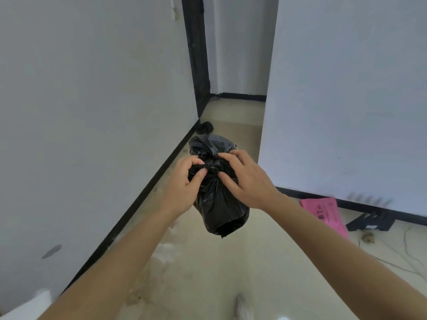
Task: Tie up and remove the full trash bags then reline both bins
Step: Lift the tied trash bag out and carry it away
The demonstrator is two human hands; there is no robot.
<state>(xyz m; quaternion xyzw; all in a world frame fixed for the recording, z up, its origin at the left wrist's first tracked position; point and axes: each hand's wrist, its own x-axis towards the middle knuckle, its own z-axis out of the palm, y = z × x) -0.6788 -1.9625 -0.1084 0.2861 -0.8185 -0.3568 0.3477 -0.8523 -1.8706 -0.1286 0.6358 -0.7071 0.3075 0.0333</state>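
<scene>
A full black trash bag (pixel 219 204) hangs in the air in front of me, above the beige floor. Its gathered top forms a knot (pixel 213 167) between my hands. My left hand (pixel 184 183) pinches the twisted plastic on the knot's left side with thumb and curled fingers. My right hand (pixel 245 179) grips the plastic on the knot's right side, fingers bent over it. A loose flap of the bag (pixel 212 144) sticks up behind the knot. No bin is in view.
White walls with black skirting close in on the left (pixel 92 112) and right (pixel 346 100), leaving a narrow corridor ahead. A small black object (pixel 204 127) lies by the left skirting. A pink paper (pixel 325 213), a black flat item (pixel 369 221) and thin cables (pixel 406 255) lie at right.
</scene>
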